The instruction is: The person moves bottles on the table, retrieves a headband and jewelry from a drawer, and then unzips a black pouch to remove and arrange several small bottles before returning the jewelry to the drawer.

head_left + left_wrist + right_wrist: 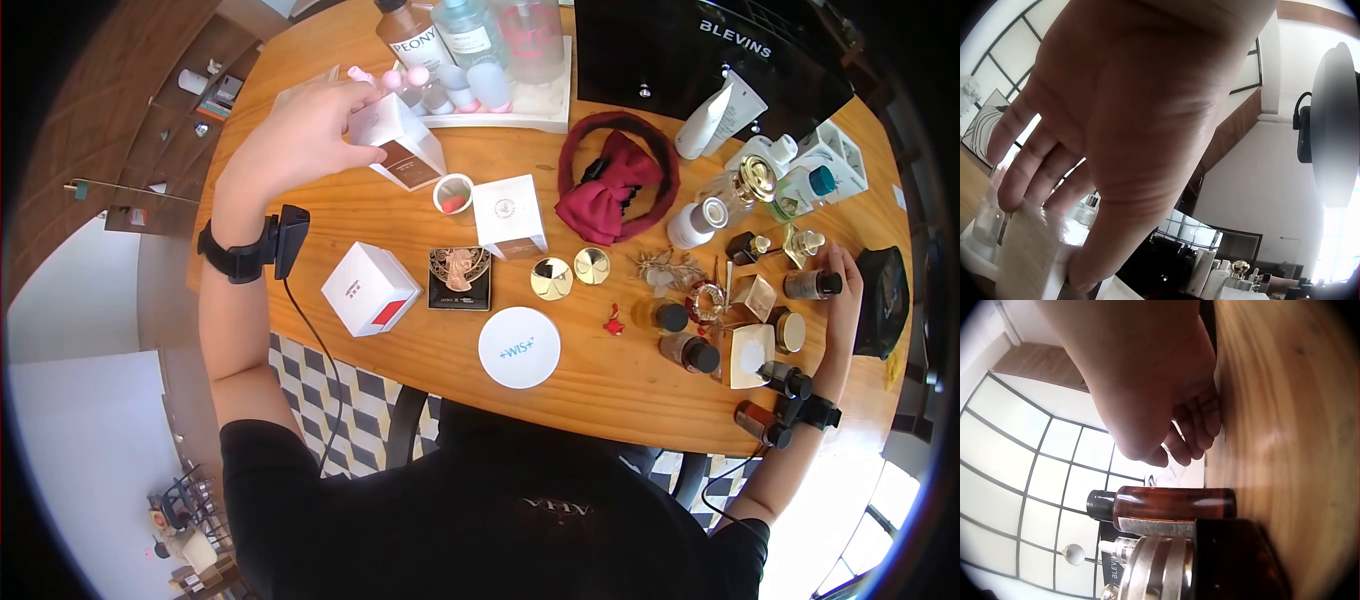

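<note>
My left hand [295, 140] grips a white carton with a brown panel [412, 160], thumb on the near side and fingers over the top. In the left wrist view the carton [1029, 256] sits between thumb and fingers, its lower part cut off. Beside it are a small white cup [454, 195] and another white box [506, 212]. My right hand [846, 300] is at the table's right side by a small dark bottle [808, 284]. The right wrist view shows its fingers [1194, 434] slightly bent, holding nothing, past an upright amber bottle [1172, 503].
A white tray [545, 118] of bottles and a black BLEVINS case [640, 50] stand at the back. A burgundy bow headband [612, 190], a round white WIS container [519, 360] and a red-marked white box [365, 290] lie across the middle. Several small bottles crowd the right.
</note>
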`<action>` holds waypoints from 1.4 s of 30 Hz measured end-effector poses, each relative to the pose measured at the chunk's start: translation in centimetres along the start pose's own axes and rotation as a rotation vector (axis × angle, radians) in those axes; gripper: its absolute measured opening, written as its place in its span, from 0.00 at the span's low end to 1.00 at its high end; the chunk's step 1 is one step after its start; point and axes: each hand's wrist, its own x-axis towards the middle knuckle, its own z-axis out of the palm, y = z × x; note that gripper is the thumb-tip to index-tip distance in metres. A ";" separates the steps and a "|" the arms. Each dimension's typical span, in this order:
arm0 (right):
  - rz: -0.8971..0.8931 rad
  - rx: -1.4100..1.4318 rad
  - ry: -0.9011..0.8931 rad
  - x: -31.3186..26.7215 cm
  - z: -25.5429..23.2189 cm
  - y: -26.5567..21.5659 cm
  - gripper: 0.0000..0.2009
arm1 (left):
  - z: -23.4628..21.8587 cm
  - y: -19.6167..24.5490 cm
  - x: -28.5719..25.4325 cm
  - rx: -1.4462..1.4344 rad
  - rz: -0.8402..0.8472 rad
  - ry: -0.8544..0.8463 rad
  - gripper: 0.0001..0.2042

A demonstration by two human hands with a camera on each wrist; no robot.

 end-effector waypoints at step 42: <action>-0.028 -0.017 -0.079 0.0 -0.7 0.2 0.17 | 0.5 10.4 15.0 0.131 0.291 -0.100 0.17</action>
